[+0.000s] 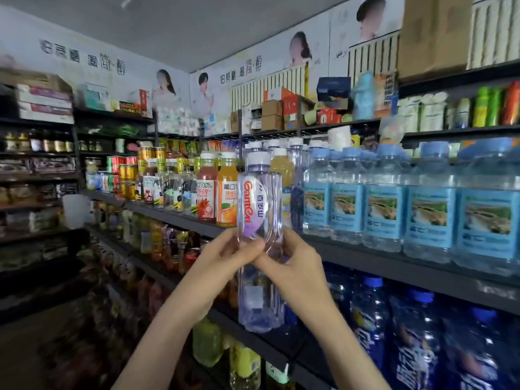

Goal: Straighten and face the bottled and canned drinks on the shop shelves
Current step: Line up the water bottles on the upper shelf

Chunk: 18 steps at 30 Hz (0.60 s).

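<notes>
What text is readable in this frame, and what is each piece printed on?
"Ganten", red letters running up the label of the clear bottle held by the left hand and right hand.
"100%" on the red juice bottle.
Wall banner: large dark Chinese characters, too stylised and blurred to read surely.
Blue-labelled water bottles, dark blue bottles: print too blurred.

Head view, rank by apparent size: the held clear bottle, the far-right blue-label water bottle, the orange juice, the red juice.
1. held clear bottle, though nearest the camera
2. blue-label water bottle
3. orange juice and red juice look alike
</notes>
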Each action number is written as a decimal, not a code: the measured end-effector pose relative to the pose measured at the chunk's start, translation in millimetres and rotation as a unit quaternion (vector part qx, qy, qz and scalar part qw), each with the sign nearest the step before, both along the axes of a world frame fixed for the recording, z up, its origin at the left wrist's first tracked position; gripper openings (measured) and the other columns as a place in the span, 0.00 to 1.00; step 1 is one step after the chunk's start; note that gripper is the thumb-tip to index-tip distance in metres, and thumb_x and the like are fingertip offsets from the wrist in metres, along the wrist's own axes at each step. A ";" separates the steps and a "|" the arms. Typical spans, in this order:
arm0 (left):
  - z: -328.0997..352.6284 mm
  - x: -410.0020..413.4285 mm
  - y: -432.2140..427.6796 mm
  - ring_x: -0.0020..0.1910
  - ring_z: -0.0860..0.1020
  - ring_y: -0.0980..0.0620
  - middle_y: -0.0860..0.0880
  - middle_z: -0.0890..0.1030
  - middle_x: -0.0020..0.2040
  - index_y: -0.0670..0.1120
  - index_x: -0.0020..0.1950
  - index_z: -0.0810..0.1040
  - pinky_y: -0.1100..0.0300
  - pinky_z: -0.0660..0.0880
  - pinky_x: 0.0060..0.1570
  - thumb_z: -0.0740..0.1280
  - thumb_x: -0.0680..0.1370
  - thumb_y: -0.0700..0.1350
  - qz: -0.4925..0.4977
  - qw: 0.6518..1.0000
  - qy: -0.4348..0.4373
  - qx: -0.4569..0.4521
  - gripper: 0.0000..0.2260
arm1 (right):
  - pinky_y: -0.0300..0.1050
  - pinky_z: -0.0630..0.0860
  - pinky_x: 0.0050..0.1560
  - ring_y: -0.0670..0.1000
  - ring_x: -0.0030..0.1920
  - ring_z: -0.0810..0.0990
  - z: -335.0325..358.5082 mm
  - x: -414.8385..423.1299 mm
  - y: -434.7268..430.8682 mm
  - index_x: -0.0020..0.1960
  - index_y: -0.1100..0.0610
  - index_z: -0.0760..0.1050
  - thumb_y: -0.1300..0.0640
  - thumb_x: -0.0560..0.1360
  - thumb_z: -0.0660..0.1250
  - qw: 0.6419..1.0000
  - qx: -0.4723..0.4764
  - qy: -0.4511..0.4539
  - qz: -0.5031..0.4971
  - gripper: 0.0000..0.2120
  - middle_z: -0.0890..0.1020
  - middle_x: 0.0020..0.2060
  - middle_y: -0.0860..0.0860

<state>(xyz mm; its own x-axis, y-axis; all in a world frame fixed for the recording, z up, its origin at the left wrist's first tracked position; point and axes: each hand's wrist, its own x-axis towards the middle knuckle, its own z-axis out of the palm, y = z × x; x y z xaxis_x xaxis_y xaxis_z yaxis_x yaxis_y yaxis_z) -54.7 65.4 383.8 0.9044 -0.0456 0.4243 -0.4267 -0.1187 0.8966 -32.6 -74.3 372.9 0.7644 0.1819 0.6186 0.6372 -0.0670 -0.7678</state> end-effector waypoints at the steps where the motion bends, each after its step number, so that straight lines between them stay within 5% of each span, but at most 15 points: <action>1: -2.0 8.1 9.8 0.56 0.79 0.57 0.55 0.82 0.55 0.54 0.61 0.77 0.56 0.73 0.59 0.70 0.64 0.57 -0.001 1.000 0.001 0.010 0.26 | 0.28 0.70 0.38 0.35 0.39 0.79 -1.6 11.2 9.0 0.50 0.48 0.78 0.52 0.71 0.73 1.000 -0.003 -0.005 0.003 0.09 0.82 0.38 0.35; 4: -5.2 32.3 34.3 0.55 0.79 0.58 0.55 0.82 0.55 0.52 0.64 0.73 0.64 0.75 0.52 0.71 0.67 0.51 -0.006 0.997 -0.012 0.081 0.25 | 0.31 0.73 0.42 0.36 0.42 0.80 -1.9 41.8 31.0 0.50 0.48 0.78 0.52 0.70 0.73 1.000 0.005 -0.008 0.009 0.10 0.83 0.40 0.37; 8: -6.6 67.9 61.4 0.52 0.81 0.58 0.56 0.83 0.52 0.54 0.59 0.76 0.55 0.75 0.57 0.77 0.69 0.46 0.052 0.990 -0.041 0.123 0.21 | 0.54 0.79 0.53 0.50 0.47 0.83 1.0 77.2 57.2 0.53 0.52 0.79 0.47 0.69 0.73 0.999 0.027 -0.018 0.018 0.15 0.85 0.44 0.50; 12: -1.6 104.8 80.7 0.48 0.82 0.57 0.55 0.85 0.46 0.55 0.55 0.78 0.53 0.77 0.55 0.77 0.68 0.46 0.090 0.988 -0.086 0.087 0.18 | 0.49 0.76 0.59 0.45 0.55 0.80 12.4 107.3 74.8 0.63 0.51 0.75 0.49 0.74 0.69 0.999 0.009 -0.026 0.030 0.18 0.83 0.53 0.46; 15: 9.1 136.4 93.3 0.45 0.82 0.58 0.56 0.85 0.43 0.54 0.53 0.79 0.58 0.78 0.51 0.77 0.67 0.46 0.097 0.990 -0.099 0.031 0.16 | 0.36 0.70 0.63 0.38 0.61 0.73 20.5 121.8 73.0 0.67 0.49 0.70 0.46 0.74 0.66 0.989 0.031 -0.079 -0.122 0.22 0.75 0.61 0.40; 18: 24.2 169.5 104.7 0.45 0.83 0.53 0.53 0.85 0.43 0.53 0.54 0.80 0.52 0.78 0.53 0.77 0.60 0.58 0.105 0.989 -0.103 0.001 0.24 | 0.41 0.66 0.64 0.46 0.64 0.68 19.2 136.8 68.6 0.71 0.55 0.63 0.55 0.75 0.67 0.931 -0.001 -0.134 -0.339 0.26 0.68 0.60 0.45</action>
<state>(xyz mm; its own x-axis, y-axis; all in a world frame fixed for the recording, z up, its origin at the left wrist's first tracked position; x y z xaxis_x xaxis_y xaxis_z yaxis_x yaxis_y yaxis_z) 114.8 170.1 408.0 0.7876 0.1342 0.6013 -0.5666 -0.2256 0.7925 104.2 -5.7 392.1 0.5227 -0.2858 0.8032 0.6161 -0.5246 -0.5876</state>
